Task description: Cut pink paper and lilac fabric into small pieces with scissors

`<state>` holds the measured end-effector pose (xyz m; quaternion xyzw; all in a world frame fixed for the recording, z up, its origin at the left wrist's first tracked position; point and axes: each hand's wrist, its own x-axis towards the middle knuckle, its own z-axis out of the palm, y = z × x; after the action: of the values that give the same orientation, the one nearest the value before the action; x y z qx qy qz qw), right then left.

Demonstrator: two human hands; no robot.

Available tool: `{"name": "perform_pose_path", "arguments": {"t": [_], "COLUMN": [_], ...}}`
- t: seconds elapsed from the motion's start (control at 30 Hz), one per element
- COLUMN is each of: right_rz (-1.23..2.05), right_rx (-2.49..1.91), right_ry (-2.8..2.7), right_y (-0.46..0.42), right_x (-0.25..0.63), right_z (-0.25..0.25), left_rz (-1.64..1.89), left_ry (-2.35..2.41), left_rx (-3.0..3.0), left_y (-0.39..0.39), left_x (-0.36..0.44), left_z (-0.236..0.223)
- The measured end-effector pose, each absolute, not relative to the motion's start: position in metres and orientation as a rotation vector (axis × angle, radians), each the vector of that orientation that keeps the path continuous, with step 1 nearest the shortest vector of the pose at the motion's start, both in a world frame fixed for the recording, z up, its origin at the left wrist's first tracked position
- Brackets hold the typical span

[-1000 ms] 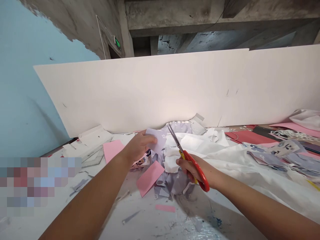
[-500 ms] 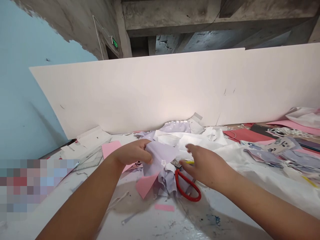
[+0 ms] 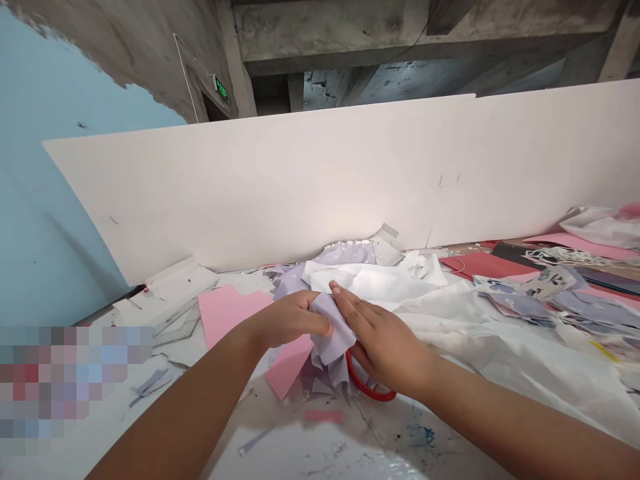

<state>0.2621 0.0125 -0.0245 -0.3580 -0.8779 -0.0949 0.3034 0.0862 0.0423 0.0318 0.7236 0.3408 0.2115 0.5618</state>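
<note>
My left hand point(image 3: 290, 320) is closed on a lilac piece of fabric point(image 3: 334, 333) in the middle of the table. My right hand point(image 3: 383, 347) grips the same piece from the right, its fingers laid along the cloth. The red-handled scissors point(image 3: 370, 390) lie on the table under my right hand, only part of a handle loop showing. A pink paper piece point(image 3: 287, 367) lies just below my left hand.
A long white board point(image 3: 350, 180) stands upright along the back of the table. White fabric point(image 3: 450, 313) spreads to the right, with lilac and pink scraps point(image 3: 550, 300) beyond. Pink paper point(image 3: 223, 313) and white sheets point(image 3: 175, 287) lie to the left.
My right hand put the scissors down on the table and moved left onto the lilac fabric. My left hand kept hold of the fabric and lowered it.
</note>
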Motion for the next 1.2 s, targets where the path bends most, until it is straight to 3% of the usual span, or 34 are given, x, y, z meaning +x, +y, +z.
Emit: {"name": "perform_pose_path", "arguments": {"t": [0.07,0.33,0.47,0.67,0.93,1.2], "right_rz": [-0.102,1.064,1.356,1.541,1.656,1.427], "right_rx": [-0.954,-0.972,-0.869,-0.675,-0.533,-0.707], "right_ry": [-2.282,-1.607,-1.285,-1.018,-1.014,-1.114], "right_y": [0.011,0.008,0.011,0.009,0.012,0.014], "right_x": [0.261,0.254,0.252,0.246,0.254,0.252], "right_z": [-0.024,-0.006,-0.005,-0.001,-0.003,-0.01], "left_rz": [0.489,0.65,0.679,0.658,0.807,0.981], "left_ry": [0.8,1.033,0.977,0.902,1.179,1.026], "left_rx": [1.707,1.817,1.738,1.682,1.91,1.849], "left_y": [0.043,0.056,0.06,0.062,0.056,0.055], "left_x": [0.087,0.083,0.084,0.088,0.094,0.101], "left_z": [0.032,0.024,0.019,0.016,0.015,0.006]}}
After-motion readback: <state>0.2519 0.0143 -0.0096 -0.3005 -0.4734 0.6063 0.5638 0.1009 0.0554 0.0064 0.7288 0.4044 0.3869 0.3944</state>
